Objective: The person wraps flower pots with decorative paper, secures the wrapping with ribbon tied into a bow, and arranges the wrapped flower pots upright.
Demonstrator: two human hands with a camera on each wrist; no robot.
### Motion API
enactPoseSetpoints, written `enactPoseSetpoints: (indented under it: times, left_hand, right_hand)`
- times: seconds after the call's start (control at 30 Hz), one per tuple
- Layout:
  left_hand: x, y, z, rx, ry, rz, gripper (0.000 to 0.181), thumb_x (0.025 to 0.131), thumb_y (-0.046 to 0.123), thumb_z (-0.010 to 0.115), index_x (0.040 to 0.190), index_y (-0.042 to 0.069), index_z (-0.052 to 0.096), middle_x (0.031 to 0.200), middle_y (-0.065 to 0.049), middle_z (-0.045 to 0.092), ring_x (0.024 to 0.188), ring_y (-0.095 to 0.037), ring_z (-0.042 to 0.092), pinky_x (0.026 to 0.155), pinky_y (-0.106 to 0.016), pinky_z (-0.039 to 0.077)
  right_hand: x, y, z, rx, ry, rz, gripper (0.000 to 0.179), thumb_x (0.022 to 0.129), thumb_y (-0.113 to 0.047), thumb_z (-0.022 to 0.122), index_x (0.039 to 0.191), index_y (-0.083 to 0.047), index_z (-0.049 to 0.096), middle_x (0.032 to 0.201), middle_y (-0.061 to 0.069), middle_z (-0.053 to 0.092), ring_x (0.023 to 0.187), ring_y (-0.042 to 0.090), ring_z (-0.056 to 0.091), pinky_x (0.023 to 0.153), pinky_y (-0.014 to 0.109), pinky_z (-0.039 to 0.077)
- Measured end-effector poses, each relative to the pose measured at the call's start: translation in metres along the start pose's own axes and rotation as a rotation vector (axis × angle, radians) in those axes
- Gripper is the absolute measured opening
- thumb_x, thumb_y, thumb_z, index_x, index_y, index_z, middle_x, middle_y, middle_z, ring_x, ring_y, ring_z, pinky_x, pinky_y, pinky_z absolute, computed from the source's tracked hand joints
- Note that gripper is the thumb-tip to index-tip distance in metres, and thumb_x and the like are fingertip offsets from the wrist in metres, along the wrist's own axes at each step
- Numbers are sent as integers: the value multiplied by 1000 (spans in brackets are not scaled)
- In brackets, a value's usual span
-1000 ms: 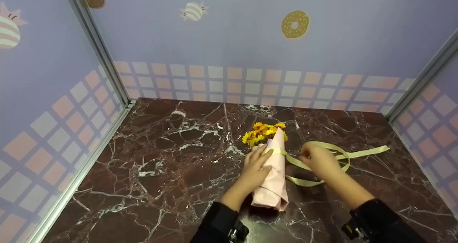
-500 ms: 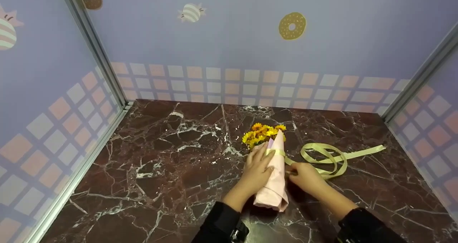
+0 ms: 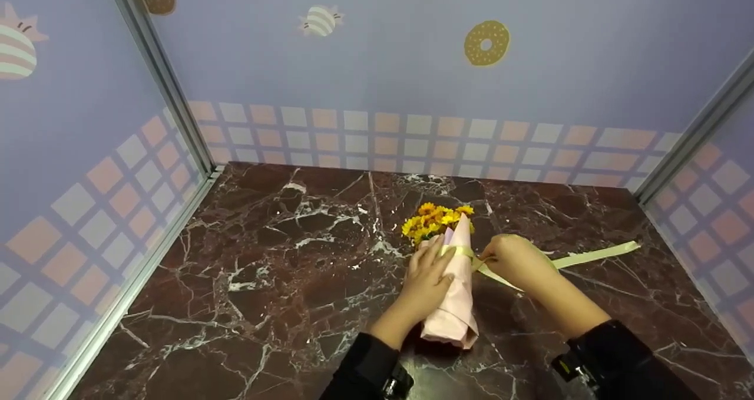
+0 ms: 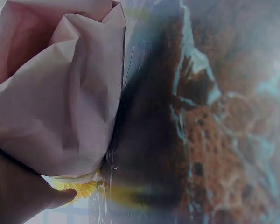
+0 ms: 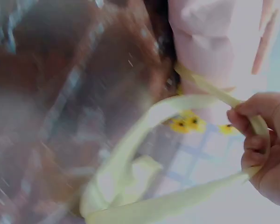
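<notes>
A bouquet (image 3: pixel 450 311) wrapped in pale pink paper lies on the marble tabletop, its yellow flowers (image 3: pixel 433 220) pointing to the back. My left hand (image 3: pixel 423 288) rests over its left side and presses the paper with extended fingers, fingertips at the band of pale yellow-green ribbon (image 3: pixel 461 251) around the wrap. Just right of the bouquet, my right hand (image 3: pixel 515 258) pinches the ribbon between thumb and forefinger. In the right wrist view the ribbon (image 5: pixel 130 154) loops through the curled fingers (image 5: pixel 254 142). The left wrist view shows the folded paper end (image 4: pixel 70 93) close up.
The ribbon's loose end (image 3: pixel 601 254) stretches rightward on the dark marble tabletop (image 3: pixel 265 306). A patterned back wall (image 3: pixel 377 64) and side walls with metal corner posts (image 3: pixel 165 76) enclose the table.
My right hand first comes down and in toward the bouquet, then moves up and right a little with ribbon in its fingers. The left hand stays on the bouquet.
</notes>
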State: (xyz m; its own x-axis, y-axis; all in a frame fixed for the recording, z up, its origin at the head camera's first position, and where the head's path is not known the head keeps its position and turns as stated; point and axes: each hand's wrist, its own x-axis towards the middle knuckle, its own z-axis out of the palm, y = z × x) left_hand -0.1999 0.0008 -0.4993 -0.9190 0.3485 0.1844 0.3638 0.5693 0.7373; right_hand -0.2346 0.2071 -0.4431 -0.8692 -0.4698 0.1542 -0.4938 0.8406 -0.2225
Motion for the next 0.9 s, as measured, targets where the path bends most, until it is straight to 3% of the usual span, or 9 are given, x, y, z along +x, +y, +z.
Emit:
enactPoseSetpoints:
  times: [0.07, 0.13, 0.2, 0.27, 0.37, 0.43, 0.53, 0.73, 0.9]
  left_hand:
    - [0, 0, 0, -12, -3, -9, 52, 98, 20, 53, 149, 15, 41, 162, -1, 14, 144, -32, 13, 109, -64, 20]
    - [0, 0, 0, -23, -5, -18, 53, 99, 20, 52, 150, 16, 40, 162, 0, 13, 144, -31, 12, 109, -64, 19]
    - [-1, -1, 0, -31, -4, -24, 53, 99, 20, 53, 150, 16, 40, 162, 0, 13, 144, -31, 11, 109, -64, 18]
    - [-1, -1, 0, -40, -3, -28, 53, 98, 19, 53, 149, 16, 41, 162, 0, 13, 144, -30, 11, 110, -63, 19]
    - [-1, -2, 0, -60, 1, -31, 53, 98, 19, 53, 149, 16, 41, 162, 1, 13, 144, -30, 11, 110, -63, 19]
    - [-1, -4, 0, -65, 5, -31, 53, 98, 19, 53, 149, 16, 41, 162, 2, 13, 144, -30, 12, 110, -62, 20]
    - [-1, -6, 2, -68, 15, -18, 53, 98, 18, 54, 149, 15, 41, 162, 0, 15, 143, -30, 13, 110, -62, 20]
    - [-1, -9, 3, -81, 3, 5, 54, 99, 18, 52, 151, 15, 38, 162, -2, 15, 144, -33, 11, 110, -62, 19]
    - [-2, -13, 2, -88, 15, 6, 55, 99, 19, 51, 152, 18, 35, 162, -2, 14, 144, -36, 11, 110, -64, 18]
  right_hand:
    - [1, -2, -5, -141, 75, -71, 10, 71, 1, 76, 77, -7, 78, 76, 4, 63, 75, 28, 60, 67, 44, 50]
    - [2, -5, -7, -267, 156, -91, 9, 67, 0, 80, 70, -8, 77, 70, 5, 56, 70, 30, 55, 63, 44, 46]
    - [2, -10, -6, -350, 190, -28, 9, 71, -5, 80, 66, -10, 74, 66, 5, 54, 64, 30, 54, 57, 44, 45]
    - [2, -15, -4, -363, 186, 53, 8, 76, -7, 75, 68, -10, 73, 63, 7, 58, 60, 31, 57, 52, 45, 47]
    - [4, -22, 3, -259, 206, 163, 6, 82, -7, 70, 78, -9, 74, 65, 8, 66, 56, 31, 61, 46, 49, 48]
    - [6, -23, 8, -158, 273, 175, 7, 83, -4, 69, 84, -7, 75, 70, 9, 68, 58, 32, 63, 49, 49, 50]
    - [9, -24, 16, -15, 365, 129, 9, 86, -1, 67, 92, -2, 74, 78, 12, 71, 66, 32, 65, 57, 47, 53]
    - [18, -30, 19, 242, 377, 33, 28, 88, 7, 62, 115, 3, 69, 106, 19, 70, 91, 34, 67, 80, 46, 54]
    - [31, -37, 11, 325, 389, -56, 19, 88, 8, 64, 102, 0, 75, 96, 12, 73, 79, 25, 68, 72, 39, 56]
